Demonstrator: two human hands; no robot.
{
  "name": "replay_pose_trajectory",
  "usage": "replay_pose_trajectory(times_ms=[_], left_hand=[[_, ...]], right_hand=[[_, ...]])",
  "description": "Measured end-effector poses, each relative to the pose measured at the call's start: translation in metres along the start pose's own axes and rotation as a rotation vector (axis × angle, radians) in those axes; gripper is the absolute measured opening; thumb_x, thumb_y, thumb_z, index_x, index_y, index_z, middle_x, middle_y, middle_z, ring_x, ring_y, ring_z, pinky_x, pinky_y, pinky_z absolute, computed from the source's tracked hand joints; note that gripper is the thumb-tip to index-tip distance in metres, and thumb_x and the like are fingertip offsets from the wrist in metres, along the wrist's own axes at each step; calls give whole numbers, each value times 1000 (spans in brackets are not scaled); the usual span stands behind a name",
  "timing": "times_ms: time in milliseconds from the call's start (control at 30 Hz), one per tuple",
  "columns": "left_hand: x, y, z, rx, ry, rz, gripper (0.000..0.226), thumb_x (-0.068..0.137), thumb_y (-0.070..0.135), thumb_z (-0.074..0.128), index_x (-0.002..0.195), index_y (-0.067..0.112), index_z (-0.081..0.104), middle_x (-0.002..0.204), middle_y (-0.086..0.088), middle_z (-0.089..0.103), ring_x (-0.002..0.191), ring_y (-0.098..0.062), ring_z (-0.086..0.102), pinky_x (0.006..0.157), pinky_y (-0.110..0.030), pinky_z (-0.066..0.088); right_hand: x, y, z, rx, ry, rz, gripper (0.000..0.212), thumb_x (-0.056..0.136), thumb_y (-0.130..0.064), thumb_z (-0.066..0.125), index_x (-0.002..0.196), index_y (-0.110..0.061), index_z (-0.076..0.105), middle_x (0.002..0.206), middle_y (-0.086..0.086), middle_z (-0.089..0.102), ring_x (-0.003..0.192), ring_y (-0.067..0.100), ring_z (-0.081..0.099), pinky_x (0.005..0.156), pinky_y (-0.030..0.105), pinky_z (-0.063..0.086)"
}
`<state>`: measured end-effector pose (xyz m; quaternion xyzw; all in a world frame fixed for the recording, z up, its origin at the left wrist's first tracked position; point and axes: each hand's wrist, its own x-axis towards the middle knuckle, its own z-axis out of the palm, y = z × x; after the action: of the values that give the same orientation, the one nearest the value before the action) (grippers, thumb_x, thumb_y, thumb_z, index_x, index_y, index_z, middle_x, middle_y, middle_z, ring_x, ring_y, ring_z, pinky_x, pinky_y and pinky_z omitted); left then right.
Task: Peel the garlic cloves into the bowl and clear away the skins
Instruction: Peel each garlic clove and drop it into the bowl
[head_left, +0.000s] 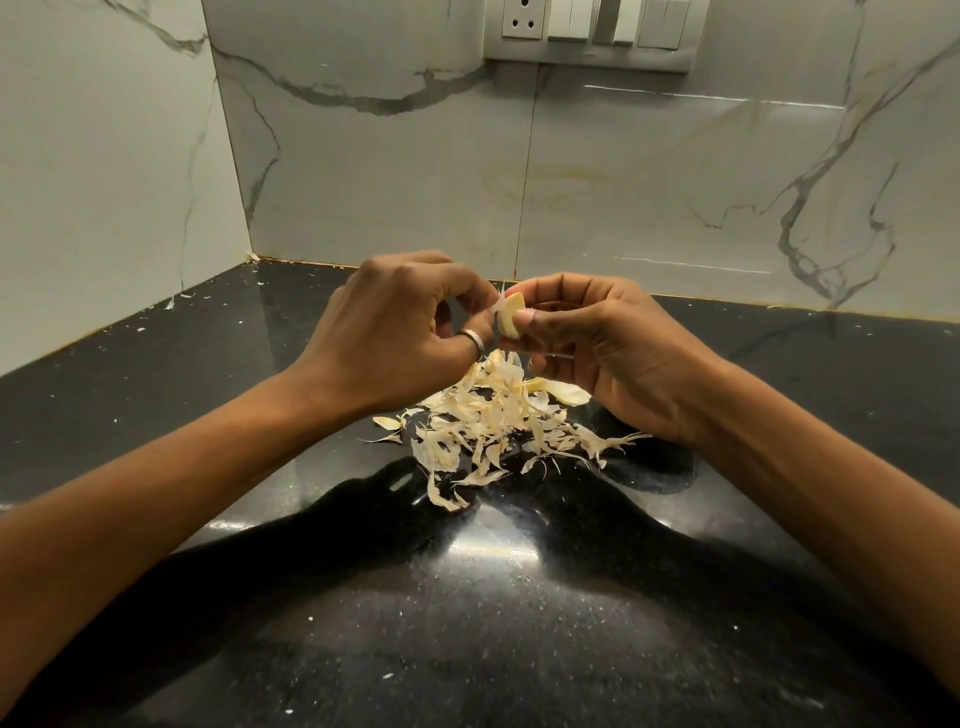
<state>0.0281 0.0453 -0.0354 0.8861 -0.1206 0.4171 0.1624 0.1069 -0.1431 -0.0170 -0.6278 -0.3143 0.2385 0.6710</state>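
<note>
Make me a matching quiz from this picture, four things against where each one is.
Things: 1 garlic clove; 2 skins; 3 ring; 4 socket.
Places: A on the wall; B on the left hand; C heaped on the counter; D pinched by the right hand.
Pairs: 1-D, 2-C, 3-B, 4-A.

Glossy black speckled stone counter (519, 597), veined marble-look walls (389, 171), dry papery skins (493, 415), metal ring (474, 340).

Glossy black speckled counter (519, 597) beneath the fingers (540, 318); white marble-veined wall (623, 182) beyond them; switch panel (618, 47) with socket (522, 22) high above.
</note>
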Motion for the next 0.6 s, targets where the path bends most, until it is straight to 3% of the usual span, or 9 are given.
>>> replay_pose_trajectory(times_ms=[200, 400, 533, 600], left_hand=[[0, -1, 1, 51, 9, -29, 18, 87, 30, 61, 90, 16, 71, 80, 3, 67, 67, -15, 62, 59, -39, 57], [-1, -3, 0, 133, 62, -67, 31, 90, 40, 58, 65, 22, 63, 56, 9, 54, 50, -5, 48, 51, -22, 38], [-1, -1, -2, 119, 36, -30, 9, 84, 25, 71, 90, 19, 70, 84, 6, 65, 67, -11, 59, 62, -28, 53], [-1, -2, -3, 112, 31, -17, 12, 81, 11, 72, 90, 19, 70, 91, 3, 65, 70, -13, 60, 62, -30, 54]], right_hand=[[-1, 0, 1, 29, -7, -4, 18, 92, 8, 59, 104, -2, 69, 93, 12, 73, 83, 21, 71, 64, 23, 55], [-1, -3, 1, 44, 1, -7, 17, 92, 6, 60, 104, -4, 69, 90, 10, 74, 81, 20, 74, 64, 21, 56], [-1, -3, 2, 45, 20, -16, 17, 91, 6, 62, 104, -3, 69, 88, 10, 74, 81, 20, 73, 63, 20, 55], [-1, -3, 2, 55, 35, -17, 17, 91, 6, 62, 104, -3, 69, 86, 9, 74, 79, 19, 73, 61, 19, 56]])
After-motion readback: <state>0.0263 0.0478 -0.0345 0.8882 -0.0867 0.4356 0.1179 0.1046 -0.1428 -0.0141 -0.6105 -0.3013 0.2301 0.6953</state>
